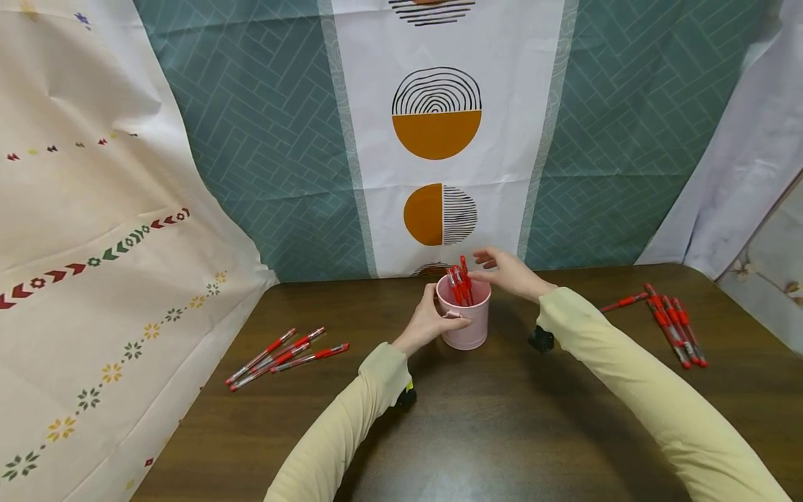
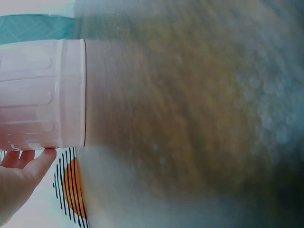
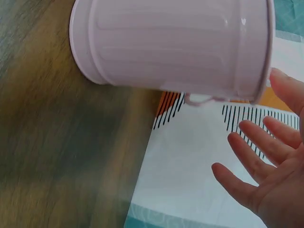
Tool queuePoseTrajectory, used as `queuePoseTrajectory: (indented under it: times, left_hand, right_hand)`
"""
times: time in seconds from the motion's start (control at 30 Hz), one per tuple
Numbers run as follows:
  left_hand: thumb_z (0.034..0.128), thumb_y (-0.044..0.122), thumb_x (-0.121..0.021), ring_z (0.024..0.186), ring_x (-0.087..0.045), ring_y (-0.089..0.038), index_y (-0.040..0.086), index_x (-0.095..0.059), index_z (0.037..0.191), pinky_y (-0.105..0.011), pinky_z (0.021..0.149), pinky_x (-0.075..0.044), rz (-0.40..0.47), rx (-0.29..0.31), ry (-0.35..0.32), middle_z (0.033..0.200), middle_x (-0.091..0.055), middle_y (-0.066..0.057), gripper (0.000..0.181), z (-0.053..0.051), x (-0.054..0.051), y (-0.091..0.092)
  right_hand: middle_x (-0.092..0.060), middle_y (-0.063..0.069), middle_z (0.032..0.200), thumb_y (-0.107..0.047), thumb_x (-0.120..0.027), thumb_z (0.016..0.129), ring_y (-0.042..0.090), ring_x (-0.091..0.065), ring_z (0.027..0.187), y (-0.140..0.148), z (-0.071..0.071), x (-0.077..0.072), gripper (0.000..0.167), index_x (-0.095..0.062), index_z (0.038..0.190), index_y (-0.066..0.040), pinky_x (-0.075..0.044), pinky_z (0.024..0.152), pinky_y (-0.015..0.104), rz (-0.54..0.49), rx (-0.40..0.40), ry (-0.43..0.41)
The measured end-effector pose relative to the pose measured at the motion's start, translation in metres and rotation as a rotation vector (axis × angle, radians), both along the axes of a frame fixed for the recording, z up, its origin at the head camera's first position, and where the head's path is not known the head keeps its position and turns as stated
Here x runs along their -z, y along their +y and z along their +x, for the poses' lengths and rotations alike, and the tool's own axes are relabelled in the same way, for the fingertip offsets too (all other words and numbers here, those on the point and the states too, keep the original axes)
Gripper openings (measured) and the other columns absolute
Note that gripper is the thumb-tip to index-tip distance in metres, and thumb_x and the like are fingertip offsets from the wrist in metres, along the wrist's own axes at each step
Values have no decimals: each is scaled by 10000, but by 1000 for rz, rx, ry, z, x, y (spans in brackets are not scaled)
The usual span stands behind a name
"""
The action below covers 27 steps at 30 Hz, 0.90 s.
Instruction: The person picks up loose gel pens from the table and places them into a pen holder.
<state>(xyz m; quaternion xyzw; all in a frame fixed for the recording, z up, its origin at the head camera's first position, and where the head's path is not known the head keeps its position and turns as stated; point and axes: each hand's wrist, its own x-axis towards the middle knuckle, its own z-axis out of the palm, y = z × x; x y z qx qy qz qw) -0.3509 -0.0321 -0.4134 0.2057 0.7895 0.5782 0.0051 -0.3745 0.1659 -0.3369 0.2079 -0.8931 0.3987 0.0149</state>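
A small pink bucket (image 1: 470, 328) with a little loop handle stands upright on the table. Several red capped pens (image 1: 460, 284) lean inside it. My left hand (image 1: 428, 322) holds the bucket from its left side, thumb across the front and fingers toward the rim; the left wrist view shows fingertips (image 2: 46, 156) against the bucket wall. At the bucket's right rim is my right hand (image 1: 511, 274), its fingers spread and relaxed, gripping no pen. In the right wrist view, the right thumb (image 3: 285, 88) is close to the rim; whether it touches is unclear.
Several red pens (image 1: 282, 357) lie in a loose group on the brown table (image 1: 477, 418) at the left. Another group of red pens (image 1: 676, 328) lies at the right, one of them partly behind the right sleeve. A patterned curtain (image 1: 439, 139) hangs behind the table.
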Motion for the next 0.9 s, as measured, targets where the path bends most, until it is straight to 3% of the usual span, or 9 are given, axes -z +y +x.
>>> queuePoseTrajectory:
  times: [0.5, 0.9]
  left_hand:
    - [665, 227, -804, 1057, -464, -144, 124, -331, 1218, -302, 883, -395, -2, -15, 25, 1161, -462, 7, 735, 0, 2, -1]
    - [666, 237, -804, 1065, -460, -133, 135, -328, 1222, -301, 884, -393, -12, -15, 20, 1162, -459, 19, 739, -1, 2, 1]
  right_hand:
    - [-460, 234, 1218, -330, -571, 890, 368, -444, 1086, 52, 14, -7, 565, -391, 1278, 41, -386, 864, 498, 52, 50, 29]
    - [-435, 268, 1225, -385, -514, 911, 411, -419, 1099, 95, 25, -1, 604, -374, 1277, 74, -361, 863, 523, 141, 79, 38]
